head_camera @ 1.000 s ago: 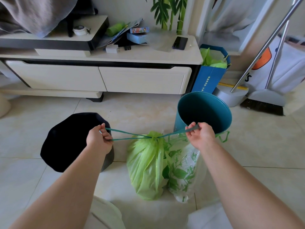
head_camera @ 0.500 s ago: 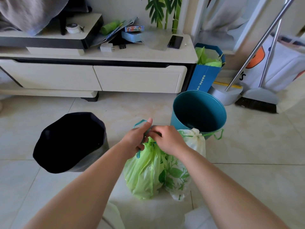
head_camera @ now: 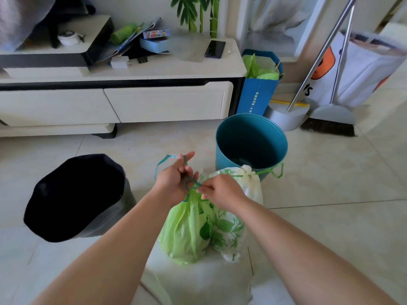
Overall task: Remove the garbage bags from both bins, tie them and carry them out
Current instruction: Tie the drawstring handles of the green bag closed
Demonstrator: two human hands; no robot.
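A light green garbage bag [head_camera: 187, 230] stands on the floor in the middle of the head view. Its teal drawstring [head_camera: 164, 161] loops up over my left hand [head_camera: 174, 181], which grips it above the bag's neck. My right hand [head_camera: 220, 191] pinches the same drawstring just right of the left hand. A white bag with green leaf print [head_camera: 233, 225] leans against the green one, its top drawn closed with a green string [head_camera: 272, 171]. The teal bin [head_camera: 251, 139] stands behind the bags. A black bin [head_camera: 74, 194] sits to the left.
A low white cabinet [head_camera: 167, 102] with a phone and boxes on top runs along the back. A blue paper bag [head_camera: 257, 93], a grey dustpan [head_camera: 286, 117] and a broom [head_camera: 328, 124] stand at the back right. Tiled floor lies all around.
One second ago my hands were wide apart, pulling the drawstring taut. They have come together above the green bag's neck, and the string now loops around my left hand.
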